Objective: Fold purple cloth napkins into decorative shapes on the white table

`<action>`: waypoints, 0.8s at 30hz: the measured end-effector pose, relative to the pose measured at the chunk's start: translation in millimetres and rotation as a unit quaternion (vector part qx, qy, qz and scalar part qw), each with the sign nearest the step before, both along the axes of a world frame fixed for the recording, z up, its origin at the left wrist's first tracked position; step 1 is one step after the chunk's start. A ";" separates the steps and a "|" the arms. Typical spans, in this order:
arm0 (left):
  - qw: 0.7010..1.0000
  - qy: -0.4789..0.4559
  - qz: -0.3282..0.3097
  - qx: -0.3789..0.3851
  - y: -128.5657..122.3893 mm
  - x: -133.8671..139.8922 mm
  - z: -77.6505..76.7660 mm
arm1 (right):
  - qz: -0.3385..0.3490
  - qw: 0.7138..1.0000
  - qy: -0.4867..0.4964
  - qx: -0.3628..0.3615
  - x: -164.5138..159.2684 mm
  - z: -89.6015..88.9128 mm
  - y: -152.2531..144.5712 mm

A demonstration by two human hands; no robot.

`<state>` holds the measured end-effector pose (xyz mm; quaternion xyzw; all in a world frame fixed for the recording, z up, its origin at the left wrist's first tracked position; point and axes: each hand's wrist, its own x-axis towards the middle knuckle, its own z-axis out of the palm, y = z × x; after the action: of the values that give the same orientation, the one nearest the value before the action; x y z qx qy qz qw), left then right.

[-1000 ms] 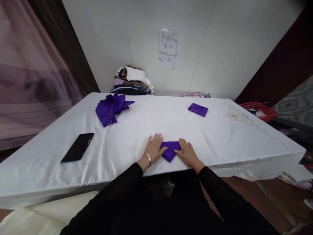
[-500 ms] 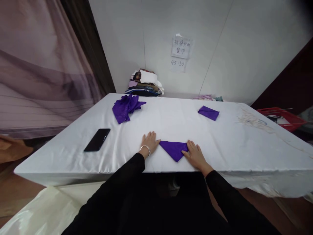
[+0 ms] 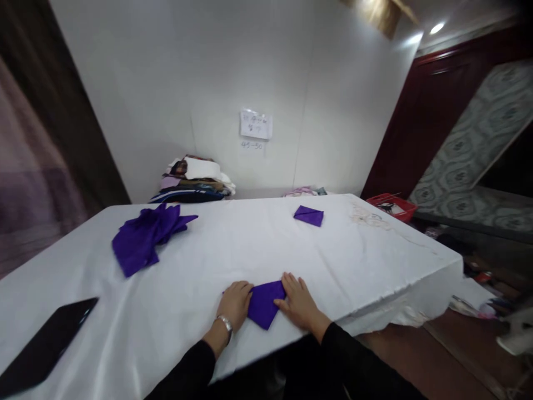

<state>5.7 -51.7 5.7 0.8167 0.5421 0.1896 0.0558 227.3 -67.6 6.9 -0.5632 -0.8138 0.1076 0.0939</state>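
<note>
Taking the white-covered table [image 3: 233,244] as the landmark, a handwritten paper sign [image 3: 259,131] is fixed to the wall beyond its far edge; the characters on it are too blurred to read. Just under them a fainter line reads "45-50".

The purple cloth [image 3: 266,305] lies flat near the table's front edge, folded to a point towards that edge. The left hand [image 3: 236,304], with a bracelet [image 3: 227,323] at the wrist, lies palm down over the cloth's left end, fingers close together, hiding most of that end; whether it pinches anything I cannot tell. The right hand [image 3: 300,303] is spread flat at the right end, thumb wide of the fingers and resting on the fabric.

Towards the table's far left is a crumpled purple heap [image 3: 139,241], its count of pieces unclear; towards the far right, a folded purple packet [image 3: 308,215]. A dark flat device [image 3: 52,341] at the table's near left is cut off by the frame. Past the table's right end, the red basket's [image 3: 407,211] contents are hard to make out
</note>
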 end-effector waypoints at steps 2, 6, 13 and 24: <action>1.000 -0.002 0.015 -0.005 6.2 -4.7 2.9 | 0.003 1.000 0.010 0.000 -0.6 0.9 0.6; 0.999 -0.002 0.027 -0.040 8.8 -7.9 7.8 | 0.016 1.000 0.016 -0.002 -0.7 2.4 4.2; 0.996 -0.023 0.063 -0.050 2.6 -10.2 2.7 | 0.075 0.997 0.027 -0.003 3.1 7.9 15.8; 0.997 0.050 0.018 -0.049 5.6 11.4 18.9 | 0.070 0.997 0.045 -0.004 8.5 3.9 12.6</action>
<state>17.0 -46.1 24.6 0.8117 0.5674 0.1227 0.0651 235.9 -55.0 10.7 -0.5000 -0.8456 0.1430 0.1205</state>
